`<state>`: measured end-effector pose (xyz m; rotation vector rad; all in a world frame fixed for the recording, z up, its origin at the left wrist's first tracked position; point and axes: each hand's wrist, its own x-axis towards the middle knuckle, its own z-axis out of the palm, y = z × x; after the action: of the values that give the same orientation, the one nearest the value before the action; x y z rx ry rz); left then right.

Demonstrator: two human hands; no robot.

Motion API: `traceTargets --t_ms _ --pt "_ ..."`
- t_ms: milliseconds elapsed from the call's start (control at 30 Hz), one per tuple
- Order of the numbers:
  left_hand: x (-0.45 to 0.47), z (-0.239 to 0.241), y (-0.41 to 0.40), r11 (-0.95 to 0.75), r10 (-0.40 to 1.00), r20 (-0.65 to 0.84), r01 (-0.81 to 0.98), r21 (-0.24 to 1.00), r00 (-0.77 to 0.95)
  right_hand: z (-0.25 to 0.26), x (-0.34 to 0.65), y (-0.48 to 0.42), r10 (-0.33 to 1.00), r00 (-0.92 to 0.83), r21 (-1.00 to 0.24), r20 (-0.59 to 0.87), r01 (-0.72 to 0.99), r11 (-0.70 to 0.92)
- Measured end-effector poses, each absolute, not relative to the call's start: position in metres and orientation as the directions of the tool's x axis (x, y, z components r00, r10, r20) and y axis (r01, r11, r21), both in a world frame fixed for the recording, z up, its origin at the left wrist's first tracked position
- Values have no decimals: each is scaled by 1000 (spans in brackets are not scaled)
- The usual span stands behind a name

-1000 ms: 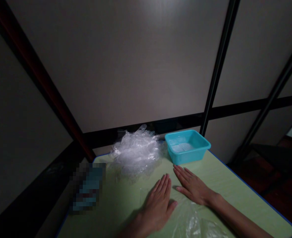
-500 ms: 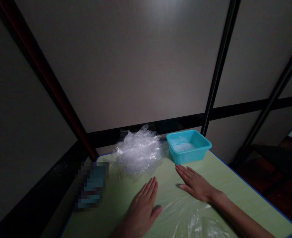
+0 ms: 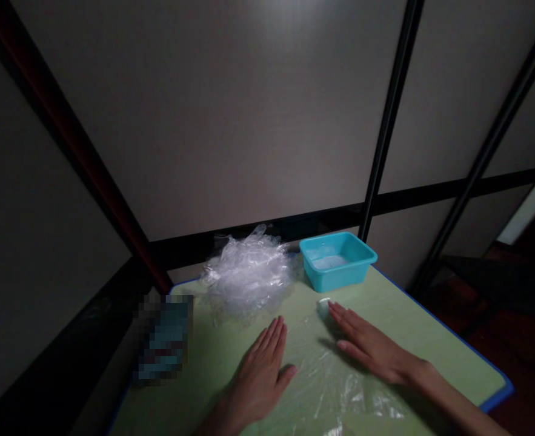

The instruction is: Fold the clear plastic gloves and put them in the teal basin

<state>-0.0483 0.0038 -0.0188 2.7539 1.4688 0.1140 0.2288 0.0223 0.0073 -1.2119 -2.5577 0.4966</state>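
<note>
My left hand (image 3: 259, 375) lies flat and open on the green table (image 3: 412, 327), fingers together and pointing away from me. My right hand (image 3: 367, 345) also lies flat and open, its fingertips next to a small pale round thing (image 3: 324, 306). Both palms press on a sheet of clear plastic film (image 3: 326, 381) spread between and under them. A crumpled heap of clear plastic film (image 3: 248, 275) sits beyond my left hand. A turquoise plastic tub (image 3: 337, 260) stands beyond my right hand, with something pale in its bottom.
The table has a blue rim and ends at a dark-framed panel wall (image 3: 249, 121). A blurred-out bluish object (image 3: 162, 339) lies at the table's left edge. Dark floor shows to the right of the table.
My left hand slid left, away from my right hand, then stayed. My right hand shifted slightly along the film. The view swung a little, and the small round thing came into sight.
</note>
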Motion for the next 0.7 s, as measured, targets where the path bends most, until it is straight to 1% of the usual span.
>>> traceTargets --t_ms 67,233,367,500,700 --pt "-49 -20 4 -556 831 64 830 50 553 -1 224 16 769 -633 -372 94 694 617" --pt "-50 -23 5 -573 818 90 818 48 568 -23 240 20 798 -588 -293 133 746 598" --pt "-51 -21 6 -572 820 75 819 51 568 -28 254 23 813 -562 -241 154 777 582" --pt "-51 -21 6 -571 820 68 820 42 568 -29 256 23 828 -543 -238 141 793 561" --pt "-56 -26 6 -551 834 72 833 45 548 -32 256 24 823 -537 -244 184 787 567"
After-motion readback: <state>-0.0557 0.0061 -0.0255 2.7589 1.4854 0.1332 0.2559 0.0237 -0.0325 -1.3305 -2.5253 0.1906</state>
